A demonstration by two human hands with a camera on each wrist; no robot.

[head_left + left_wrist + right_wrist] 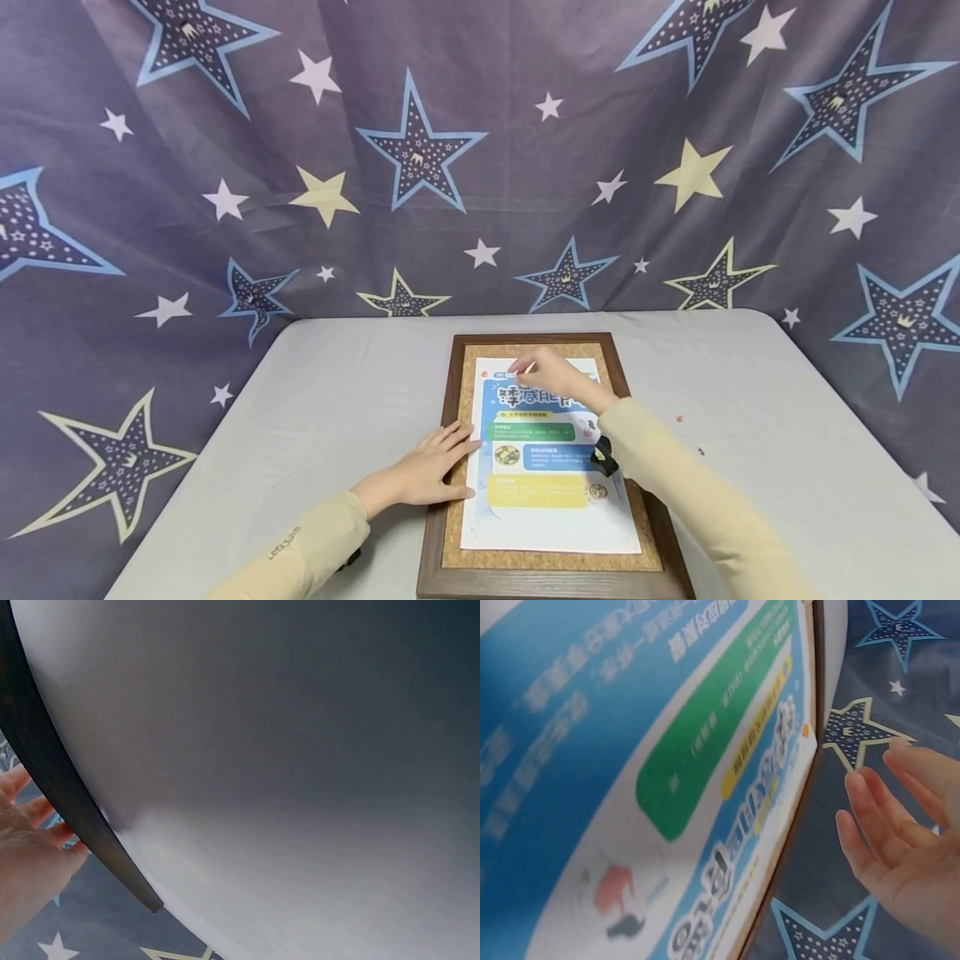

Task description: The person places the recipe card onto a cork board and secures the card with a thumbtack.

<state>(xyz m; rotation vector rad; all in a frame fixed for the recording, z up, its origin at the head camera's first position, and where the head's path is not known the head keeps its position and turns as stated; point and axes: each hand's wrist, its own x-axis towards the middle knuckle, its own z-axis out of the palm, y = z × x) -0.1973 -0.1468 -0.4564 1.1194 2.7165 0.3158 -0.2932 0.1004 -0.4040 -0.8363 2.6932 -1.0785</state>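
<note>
The sheet (551,462) lies face up on the cork (551,561), inside the brown frame (555,584), with a strip of cork showing on every side, so laying it out looks done. An orange dot (484,373) marks its top left corner; whether that is a pin or print I cannot tell. No fastener shows at the two near corners, so any fixing there seems left to do. The left hand (427,467) is spread flat across the frame's left side to the sheet's edge, gripping nothing. The right hand (551,372) hangs over the sheet's top, fingers loosely bent, nothing visible in them. An orange bit (679,417) lies on the table (337,375), right of the frame
</note>
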